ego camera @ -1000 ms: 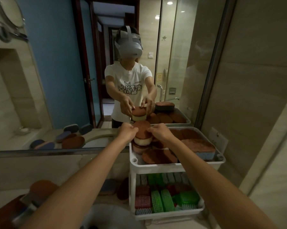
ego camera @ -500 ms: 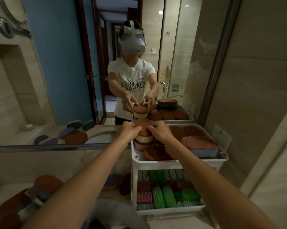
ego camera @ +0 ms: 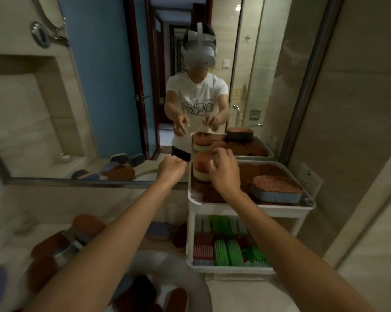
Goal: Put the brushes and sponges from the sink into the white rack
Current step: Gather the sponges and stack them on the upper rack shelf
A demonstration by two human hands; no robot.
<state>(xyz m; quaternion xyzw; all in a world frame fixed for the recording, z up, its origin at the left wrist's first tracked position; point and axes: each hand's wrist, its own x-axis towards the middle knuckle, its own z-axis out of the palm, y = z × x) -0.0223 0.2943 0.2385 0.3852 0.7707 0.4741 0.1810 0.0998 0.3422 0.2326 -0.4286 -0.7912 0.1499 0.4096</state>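
A brown-topped sponge (ego camera: 202,164) is standing atop the white rack (ego camera: 253,207), at its 10 o'clock corner; the right hand (ego camera: 226,171) is arching over it from 4 o'clock, fingers curled against it, whether pinching it cannot be told; the left hand (ego camera: 170,168) is hovering at its 9 o'clock, balled into a fist on nothing; 1 blue sponge (ego camera: 275,196) is lying at 4 o'clock; brushes (ego camera: 228,249) are filling the lower tray (ego camera: 230,270); more sponges (ego camera: 178,297) are lying in the sink (ego camera: 197,278) at 7 o'clock.
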